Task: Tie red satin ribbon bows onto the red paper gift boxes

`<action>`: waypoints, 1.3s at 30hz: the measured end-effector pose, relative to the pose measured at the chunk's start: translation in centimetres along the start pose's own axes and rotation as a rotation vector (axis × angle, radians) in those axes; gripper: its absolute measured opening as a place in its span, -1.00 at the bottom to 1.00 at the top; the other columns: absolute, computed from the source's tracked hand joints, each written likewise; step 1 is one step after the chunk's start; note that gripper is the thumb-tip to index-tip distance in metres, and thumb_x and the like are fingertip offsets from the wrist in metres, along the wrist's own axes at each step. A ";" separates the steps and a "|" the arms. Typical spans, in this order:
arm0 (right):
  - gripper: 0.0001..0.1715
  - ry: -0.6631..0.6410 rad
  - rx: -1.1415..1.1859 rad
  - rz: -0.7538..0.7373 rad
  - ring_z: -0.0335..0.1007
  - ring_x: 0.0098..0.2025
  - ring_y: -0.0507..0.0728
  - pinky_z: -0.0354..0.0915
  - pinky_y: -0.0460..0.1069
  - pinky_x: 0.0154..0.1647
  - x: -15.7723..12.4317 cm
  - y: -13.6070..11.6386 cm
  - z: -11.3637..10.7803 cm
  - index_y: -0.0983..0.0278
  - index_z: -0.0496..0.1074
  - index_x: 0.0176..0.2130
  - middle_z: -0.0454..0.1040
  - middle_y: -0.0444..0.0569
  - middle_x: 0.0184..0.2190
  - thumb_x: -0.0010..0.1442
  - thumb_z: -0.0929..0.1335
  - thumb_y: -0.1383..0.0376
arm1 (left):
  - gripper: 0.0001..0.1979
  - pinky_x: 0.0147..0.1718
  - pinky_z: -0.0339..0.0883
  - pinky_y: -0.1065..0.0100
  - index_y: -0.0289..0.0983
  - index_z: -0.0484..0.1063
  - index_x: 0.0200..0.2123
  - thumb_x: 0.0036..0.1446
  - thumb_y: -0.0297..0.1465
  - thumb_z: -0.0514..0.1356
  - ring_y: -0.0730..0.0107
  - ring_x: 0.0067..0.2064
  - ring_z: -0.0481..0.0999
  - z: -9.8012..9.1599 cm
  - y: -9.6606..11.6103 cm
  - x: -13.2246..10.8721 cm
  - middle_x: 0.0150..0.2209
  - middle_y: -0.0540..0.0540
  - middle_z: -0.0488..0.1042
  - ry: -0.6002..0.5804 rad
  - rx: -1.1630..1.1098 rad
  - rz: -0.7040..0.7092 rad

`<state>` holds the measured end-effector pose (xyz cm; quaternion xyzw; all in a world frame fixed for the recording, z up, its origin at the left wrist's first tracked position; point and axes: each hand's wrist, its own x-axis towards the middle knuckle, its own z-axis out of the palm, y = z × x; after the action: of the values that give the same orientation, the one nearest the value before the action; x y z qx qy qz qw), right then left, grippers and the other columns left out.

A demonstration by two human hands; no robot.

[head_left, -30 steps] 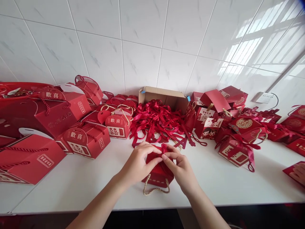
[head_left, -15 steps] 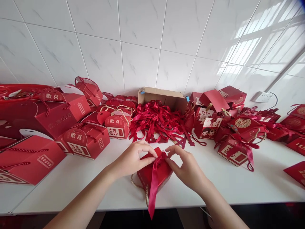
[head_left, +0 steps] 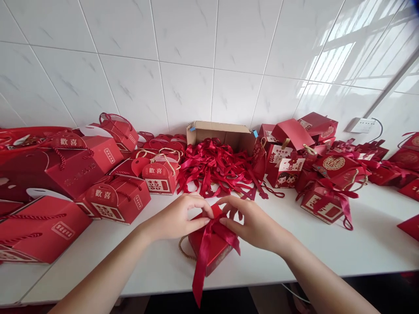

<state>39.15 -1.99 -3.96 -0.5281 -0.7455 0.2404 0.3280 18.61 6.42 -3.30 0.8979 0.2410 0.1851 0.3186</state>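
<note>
A small red gift box [head_left: 218,255] with a gold rope handle [head_left: 185,252] sits on the white table in front of me. Across its top lies a dark red satin ribbon [head_left: 203,257], gathered at the middle, with one tail hanging over the near side and another toward the right. At the gathered part, my left hand [head_left: 188,216] pinches the ribbon from the left, thumb against fingers. My right hand [head_left: 250,222] grips it from the right, fingers curled over the top. The exact hold of the fingertips is partly hidden.
An open cardboard carton [head_left: 222,128] spills a heap of red ribbons [head_left: 219,168] by the tiled wall. Red boxes with rope handles [head_left: 119,198] crowd the left. More boxes stand right, one tied with a ribbon [head_left: 322,203]. A white power strip [head_left: 362,125] is near the wall.
A second ribbon tail now falls to the right of the gathered middle. My right hand has shifted a little left over the box, and the near tail has swung left.
</note>
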 end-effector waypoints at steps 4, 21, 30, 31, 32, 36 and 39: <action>-0.69 0.010 -0.019 -0.117 0.40 -0.29 0.04 0.29 -0.07 -0.30 0.3 0.2 0.2 0.21 0.38 -0.10 0.50 -0.11 -0.30 0.18 0.27 0.48 | -0.88 -0.07 0.29 0.32 -0.15 0.52 -0.31 0.12 -0.35 0.18 0.29 -0.16 0.49 -0.3 0.1 0.2 -0.28 0.00 0.55 -0.029 0.034 -0.020; -0.56 -0.097 -0.610 -0.511 0.12 -0.29 0.12 0.18 0.00 -0.27 0.1 1.7 1.0 -0.03 0.42 0.07 0.32 0.00 -0.31 0.30 0.24 0.37 | -0.89 -0.14 0.29 0.32 -0.12 0.51 -0.41 0.08 -0.39 0.18 0.22 -0.19 0.45 -1.6 0.1 1.5 -0.35 0.00 0.54 -0.018 0.299 -0.036; -0.54 -0.134 -0.532 -0.496 0.11 -0.29 0.12 0.19 0.00 -0.25 0.0 1.9 0.7 -0.03 0.43 0.07 0.30 0.00 -0.30 0.29 0.23 0.40 | -0.92 -0.13 0.30 0.39 -0.21 0.35 -0.39 0.15 -0.36 0.14 0.36 -0.21 0.42 -2.0 0.2 1.6 -0.27 -0.01 0.41 -0.244 0.099 -0.030; -0.53 -0.135 -0.525 -0.496 0.11 -0.29 0.12 0.19 0.00 -0.25 0.1 1.9 0.6 -0.03 0.42 0.07 0.30 0.00 -0.29 0.29 0.23 0.40 | -0.91 -0.08 0.30 0.37 -0.21 0.34 -0.39 0.15 -0.35 0.15 0.35 -0.16 0.41 -2.0 0.2 1.7 -0.24 -0.01 0.39 -0.264 0.102 -0.026; -0.53 -0.139 -0.519 -0.493 0.11 -0.29 0.12 0.19 0.00 -0.25 0.1 2.0 0.6 -0.03 0.42 0.08 0.30 0.01 -0.29 0.29 0.23 0.40 | -0.90 -0.03 0.28 0.35 -0.21 0.33 -0.40 0.15 -0.34 0.15 0.32 -0.09 0.39 -2.0 0.1 1.7 -0.19 -0.03 0.39 -0.281 0.107 -0.025; -0.52 -0.163 -0.496 -0.494 0.11 -0.29 0.11 0.19 -0.01 -0.26 0.2 2.1 0.6 -0.01 0.41 0.09 0.29 0.01 -0.28 0.29 0.22 0.41 | -0.87 0.18 0.11 0.25 -0.20 0.36 -0.36 0.17 -0.28 0.14 0.18 0.27 0.10 -2.0 -0.2 2.1 0.19 -0.05 0.19 -0.371 0.120 -0.048; -0.52 -0.174 -0.478 -0.502 0.10 -0.30 0.11 0.19 0.00 -0.25 0.3 2.3 0.5 0.00 0.41 0.10 0.28 0.00 -0.32 0.28 0.23 0.41 | -0.83 0.25 -0.01 0.20 -0.22 0.39 -0.33 0.18 -0.24 0.15 0.12 0.38 -0.18 -2.0 -0.5 2.4 0.35 0.01 -0.06 -0.426 0.091 -0.063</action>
<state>40.14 -0.96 -5.89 -0.3679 -0.9123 0.0153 0.1795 19.37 9.07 -1.73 0.9221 0.2044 -0.0301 0.3273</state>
